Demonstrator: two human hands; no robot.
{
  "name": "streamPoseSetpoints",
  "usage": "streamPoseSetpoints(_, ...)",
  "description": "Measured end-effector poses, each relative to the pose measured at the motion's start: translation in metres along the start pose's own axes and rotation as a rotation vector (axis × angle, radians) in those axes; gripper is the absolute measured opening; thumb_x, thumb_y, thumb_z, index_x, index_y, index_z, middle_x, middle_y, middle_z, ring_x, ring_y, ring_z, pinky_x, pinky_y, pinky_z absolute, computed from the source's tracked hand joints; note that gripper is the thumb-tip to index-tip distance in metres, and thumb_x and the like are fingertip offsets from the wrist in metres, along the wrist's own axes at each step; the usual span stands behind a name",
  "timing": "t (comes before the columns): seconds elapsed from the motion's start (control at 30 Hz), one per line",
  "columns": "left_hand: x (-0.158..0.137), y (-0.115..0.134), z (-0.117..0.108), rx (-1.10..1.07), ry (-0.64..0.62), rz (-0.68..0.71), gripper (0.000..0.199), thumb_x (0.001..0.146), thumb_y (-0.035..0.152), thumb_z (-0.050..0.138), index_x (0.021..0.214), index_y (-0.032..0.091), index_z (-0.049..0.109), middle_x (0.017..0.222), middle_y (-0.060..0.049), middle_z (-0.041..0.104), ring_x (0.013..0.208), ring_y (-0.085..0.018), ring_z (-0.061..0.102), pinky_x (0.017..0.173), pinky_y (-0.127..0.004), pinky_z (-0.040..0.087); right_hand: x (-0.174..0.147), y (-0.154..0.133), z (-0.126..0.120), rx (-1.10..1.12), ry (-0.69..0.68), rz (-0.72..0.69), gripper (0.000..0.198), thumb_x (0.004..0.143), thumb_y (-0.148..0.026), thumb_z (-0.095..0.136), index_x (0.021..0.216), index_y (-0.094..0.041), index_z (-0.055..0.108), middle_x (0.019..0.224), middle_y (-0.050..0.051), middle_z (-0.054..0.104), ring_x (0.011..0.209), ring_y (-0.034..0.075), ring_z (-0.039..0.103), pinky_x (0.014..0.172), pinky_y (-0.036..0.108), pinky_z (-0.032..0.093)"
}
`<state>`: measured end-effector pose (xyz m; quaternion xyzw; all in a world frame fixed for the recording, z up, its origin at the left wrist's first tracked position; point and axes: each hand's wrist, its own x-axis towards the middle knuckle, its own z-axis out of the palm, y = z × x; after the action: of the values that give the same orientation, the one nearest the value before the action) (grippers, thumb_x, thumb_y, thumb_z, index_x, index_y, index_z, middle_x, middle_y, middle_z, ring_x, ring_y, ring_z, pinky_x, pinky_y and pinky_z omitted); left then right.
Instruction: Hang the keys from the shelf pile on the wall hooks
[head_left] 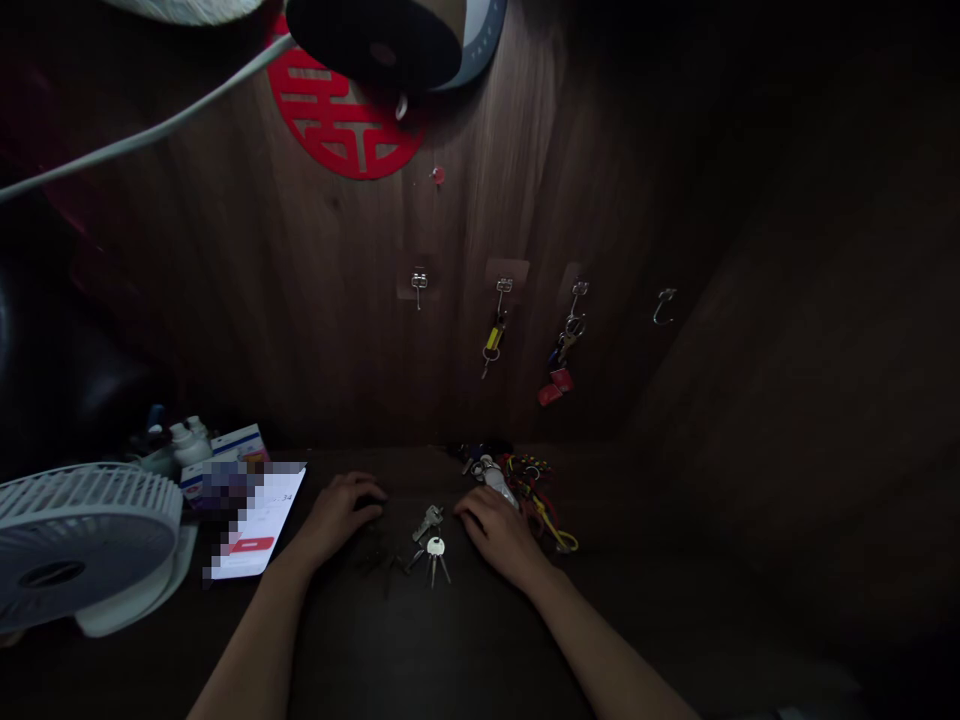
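A bunch of silver keys [435, 548] lies on the dark tabletop between my two hands, with a few darker pieces at its left that I cannot make out well. My left hand [337, 518] rests to the left of the keys, thumb and fingers apart, holding nothing. On the other side, my right hand [495, 530] lies palm down with its fingers loosely bent and nothing visible in them. Just behind and beside it is a heap of key rings with red and yellow cords [541, 500]. A silvery tag [499, 483] sits in that heap, partly behind my right hand.
Hooks line the wooden wall; one holds a yellow-tagged key [493, 338], another a key ring with red tags [556, 386]. One hook [419, 284] is bare. At left are a white fan [90, 545], a lit phone screen [262, 520], boxes and white bottles [187, 443].
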<state>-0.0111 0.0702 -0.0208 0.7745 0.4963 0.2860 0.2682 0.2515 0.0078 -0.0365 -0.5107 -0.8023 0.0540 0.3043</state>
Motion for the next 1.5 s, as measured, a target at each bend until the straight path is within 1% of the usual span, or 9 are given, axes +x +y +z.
streamPoseSetpoints(0.17,0.0,0.011,-0.001,-0.012,0.036,0.001,0.01,0.07,0.029,0.059,0.07,0.026,0.069,0.084,-0.002,0.07,0.09,-0.025,0.06,0.083,-0.033,0.042,0.0,-0.002,-0.002,0.009,-0.008,0.016,0.018,0.086,-0.011,0.048,0.087,-0.022,0.062,0.088,0.003,0.062,0.087,0.019,0.056,0.079,0.032,0.044)
streamPoseSetpoints(0.37,0.002,0.021,-0.001,-0.123,0.226,-0.134,0.02,0.074,0.042,0.056,0.074,0.027,0.068,0.085,-0.001,0.073,0.086,-0.025,0.064,0.078,-0.032,0.044,0.001,-0.002,-0.004,0.006,-0.012,0.018,0.018,0.085,-0.01,0.049,0.086,-0.022,0.062,0.087,0.003,0.063,0.087,0.019,0.057,0.079,0.033,0.044)
streamPoseSetpoints(0.47,0.003,0.026,0.005,-0.231,0.3,-0.206,0.024,0.074,0.045,0.055,0.074,0.024,0.066,0.07,0.001,0.071,0.073,-0.023,0.067,0.069,-0.03,0.047,0.003,-0.004,-0.004,0.028,0.001,0.04,0.018,0.086,-0.011,0.048,0.087,-0.023,0.062,0.087,0.003,0.064,0.087,0.018,0.058,0.078,0.032,0.044)
streamPoseSetpoints(0.63,0.006,0.043,0.026,-0.48,0.276,-0.227,0.03,0.07,0.05,0.057,0.072,0.02,0.061,0.058,0.004,0.063,0.054,-0.017,0.068,0.056,-0.027,0.051,0.008,-0.014,-0.002,0.14,0.112,0.038,0.022,0.089,-0.014,0.043,0.099,-0.024,0.06,0.094,0.004,0.065,0.091,0.018,0.059,0.081,0.033,0.046)
streamPoseSetpoints(0.83,0.004,0.062,0.04,-0.649,0.186,-0.187,0.033,0.068,0.051,0.06,0.065,0.019,0.06,0.059,0.003,0.064,0.055,-0.015,0.065,0.057,-0.027,0.054,0.008,-0.027,0.005,0.228,0.127,-0.003,0.028,0.087,-0.025,0.051,0.115,-0.023,0.053,0.11,0.007,0.063,0.103,0.021,0.056,0.089,0.035,0.044)
streamPoseSetpoints(1.03,0.002,0.071,0.043,-0.679,0.122,-0.153,0.027,0.069,0.045,0.062,0.064,0.018,0.061,0.056,0.003,0.063,0.056,-0.014,0.062,0.058,-0.025,0.051,0.009,-0.026,0.008,0.323,0.112,0.138,0.013,0.086,-0.028,0.053,0.093,-0.021,0.061,0.089,0.004,0.066,0.085,0.018,0.06,0.077,0.03,0.045)
streamPoseSetpoints(1.2,0.001,0.073,0.045,-0.666,0.09,-0.13,0.026,0.072,0.043,0.058,0.073,0.018,0.064,0.064,0.002,0.065,0.065,-0.016,0.064,0.059,-0.025,0.051,0.011,-0.024,0.01,0.458,0.105,0.196,0.013,0.085,-0.029,0.052,0.083,-0.021,0.061,0.078,0.0,0.065,0.075,0.015,0.059,0.069,0.025,0.043)
streamPoseSetpoints(1.33,0.0,0.075,0.044,-0.636,0.068,-0.087,0.028,0.068,0.036,0.064,0.09,0.019,0.067,0.087,-0.002,0.07,0.084,-0.02,0.065,0.07,-0.028,0.052,0.013,-0.022,0.01,0.509,0.133,0.204,0.016,0.085,-0.032,0.051,0.079,-0.02,0.059,0.073,-0.001,0.061,0.07,0.013,0.055,0.064,0.023,0.04)
streamPoseSetpoints(1.5,0.0,0.076,0.044,-0.606,0.075,-0.064,0.024,0.068,0.029,0.063,0.09,0.021,0.068,0.091,-0.001,0.071,0.092,-0.02,0.064,0.085,-0.031,0.048,0.014,-0.023,0.009,0.518,0.137,0.209,0.017,0.086,-0.031,0.05,0.076,-0.02,0.057,0.068,-0.002,0.056,0.065,0.012,0.052,0.059,0.022,0.038)
